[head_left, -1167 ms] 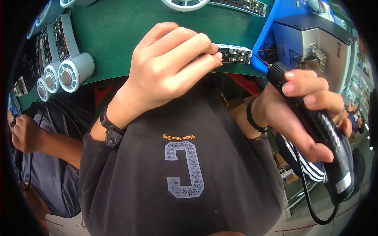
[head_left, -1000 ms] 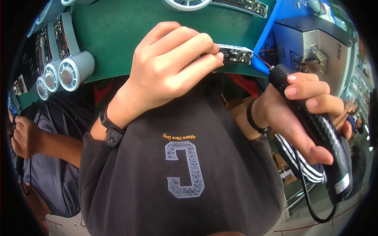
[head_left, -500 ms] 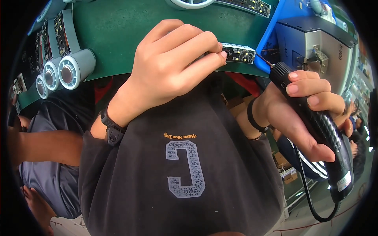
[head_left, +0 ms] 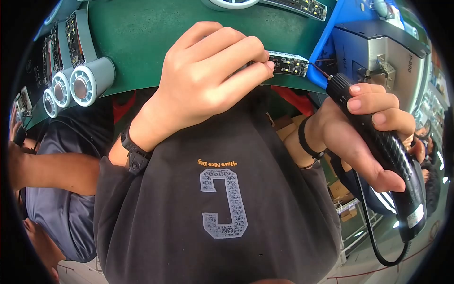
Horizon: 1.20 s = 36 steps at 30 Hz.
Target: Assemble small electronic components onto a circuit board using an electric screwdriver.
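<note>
My left hand [head_left: 210, 71] is closed, thumb and fingers pinching a narrow part with a circuit board [head_left: 291, 65] at the table's near edge. The board is black with small yellowish components and has a pale rim; the rest of the part is hidden behind my hand. In my right hand [head_left: 359, 135] is a black electric screwdriver [head_left: 378, 137], its cable looping down below. The thin bit points up and left to the board part's right end. Whether the tip touches it, I cannot tell.
Several pale blue-grey parts with round ends [head_left: 86, 86] and circuit boards lie at the left of the green table [head_left: 132, 38]. Another board part [head_left: 307, 8] lies at the far side. A blue bin [head_left: 326, 35] and a silver-black machine [head_left: 392, 52] stand right. A co-worker's arm [head_left: 61, 173] is at left.
Both my hands, the board part and the screwdriver sit almost where they were, shifted only slightly right in the picture. At the left edge a co-worker's hand has come into view.
</note>
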Tool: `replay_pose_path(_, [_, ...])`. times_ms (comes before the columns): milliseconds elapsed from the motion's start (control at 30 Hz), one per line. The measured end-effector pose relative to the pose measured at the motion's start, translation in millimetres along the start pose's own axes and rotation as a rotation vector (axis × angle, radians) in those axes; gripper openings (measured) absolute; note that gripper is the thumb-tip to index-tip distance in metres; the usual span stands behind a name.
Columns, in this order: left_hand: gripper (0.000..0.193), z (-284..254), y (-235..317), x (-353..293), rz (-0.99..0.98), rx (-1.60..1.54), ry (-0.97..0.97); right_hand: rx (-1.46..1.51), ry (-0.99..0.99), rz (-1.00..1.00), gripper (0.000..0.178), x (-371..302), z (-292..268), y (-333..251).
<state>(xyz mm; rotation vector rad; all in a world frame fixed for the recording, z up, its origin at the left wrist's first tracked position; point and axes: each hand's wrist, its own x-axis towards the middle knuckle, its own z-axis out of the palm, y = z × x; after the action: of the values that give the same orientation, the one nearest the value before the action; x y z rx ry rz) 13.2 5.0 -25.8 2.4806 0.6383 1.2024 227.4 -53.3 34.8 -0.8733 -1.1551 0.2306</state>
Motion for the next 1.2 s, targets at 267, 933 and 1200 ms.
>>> replay_pose_path(267, [0.019,-1,1,-1,-0.015,-0.004,-0.005,0.018,-0.006,0.015,0.077,-4,-1,5])
replay_pose_path(933, [0.014,-1,1,-2,-0.022,0.034,0.0,0.085,-0.077,0.063,0.071,-5,3,15])
replay_pose_path(1200, [0.018,0,2,1,-0.024,0.004,-0.002,0.087,-0.074,0.079,0.07,-3,-4,22])
